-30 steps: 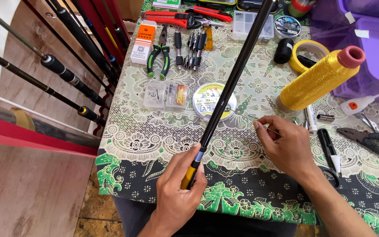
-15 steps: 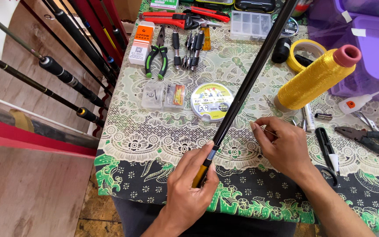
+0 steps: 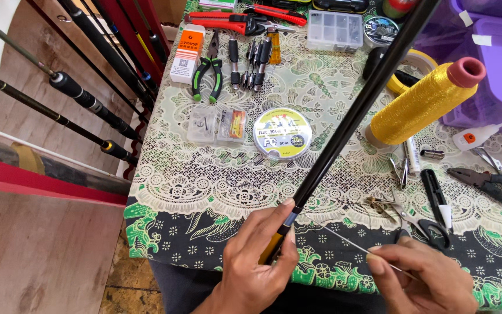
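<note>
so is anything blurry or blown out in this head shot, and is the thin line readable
Head view: even daylight, soft shadows, no harsh glare; the patterned lace tablecloth and the gold thread cone are sharp. The long black rod in the left hand is crisp. The thin pale line pinched by the right hand is faint but traceable. Straight edges bow slightly near the frame edges.

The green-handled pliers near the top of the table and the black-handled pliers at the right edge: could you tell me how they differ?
The green-handled pliers lie with handles pointing toward the person; the black-handled pliers lie sideways, handles running off to the right. The green-handled pliers sit beside a row of small tools, the black-handled pliers below a white glue bottle. Both rest untouched on the patterned tablecloth.
</note>
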